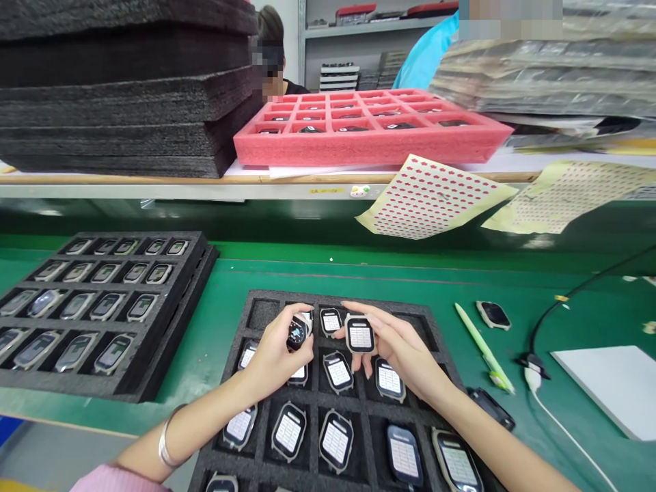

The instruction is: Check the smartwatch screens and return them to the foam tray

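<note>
My left hand (279, 352) is closed around a round, dark-faced smartwatch (298, 332) with a lit dial. Thumb and fingers of my right hand (397, 342) grip a square smartwatch (360, 334) by its sides, its lit screen turned up toward me. Both hands are just above a black foam tray (264, 314), whose compartments hold several more square watch cases with lit white screens. One of these, a watch (337, 372), lies right below my hands. My forearms cover parts of the tray.
Another black foam tray (169, 328) of watches lies left. Right are a green pen (482, 345), a single watch (493, 314), a white cable (568, 437) and a white box (612, 386). A shelf above bears a pink foam tray (369, 145) and black foam stacks (113, 102). A person sits behind.
</note>
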`<state>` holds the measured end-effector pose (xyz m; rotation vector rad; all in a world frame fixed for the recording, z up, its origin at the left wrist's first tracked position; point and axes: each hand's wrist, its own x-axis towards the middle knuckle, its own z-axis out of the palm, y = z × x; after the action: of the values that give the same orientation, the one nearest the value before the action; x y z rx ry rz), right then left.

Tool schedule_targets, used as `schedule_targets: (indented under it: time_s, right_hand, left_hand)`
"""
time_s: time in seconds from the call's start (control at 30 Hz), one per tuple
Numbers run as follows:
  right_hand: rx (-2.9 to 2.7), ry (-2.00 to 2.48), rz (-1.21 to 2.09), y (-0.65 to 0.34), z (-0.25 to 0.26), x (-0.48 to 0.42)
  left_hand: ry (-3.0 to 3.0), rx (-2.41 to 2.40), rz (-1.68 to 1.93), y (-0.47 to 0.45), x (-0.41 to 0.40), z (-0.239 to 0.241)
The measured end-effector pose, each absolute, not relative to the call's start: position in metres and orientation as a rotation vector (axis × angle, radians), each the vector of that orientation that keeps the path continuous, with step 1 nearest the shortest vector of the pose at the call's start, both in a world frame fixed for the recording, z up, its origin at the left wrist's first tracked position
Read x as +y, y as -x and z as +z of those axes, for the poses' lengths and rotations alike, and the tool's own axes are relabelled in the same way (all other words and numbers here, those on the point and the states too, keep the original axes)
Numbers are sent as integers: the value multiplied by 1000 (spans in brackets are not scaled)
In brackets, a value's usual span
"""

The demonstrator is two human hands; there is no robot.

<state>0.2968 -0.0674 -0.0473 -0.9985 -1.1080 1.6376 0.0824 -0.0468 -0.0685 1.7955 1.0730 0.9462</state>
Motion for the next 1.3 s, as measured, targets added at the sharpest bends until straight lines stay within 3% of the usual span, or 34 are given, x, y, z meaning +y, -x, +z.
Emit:
schedule_targets:
  time_s: [1.3]
  right_hand:
    - [-1216, 1032, 1610, -301, -52, -66]
  left_hand:
    - [-1848, 1085, 924, -81, -46, -68]
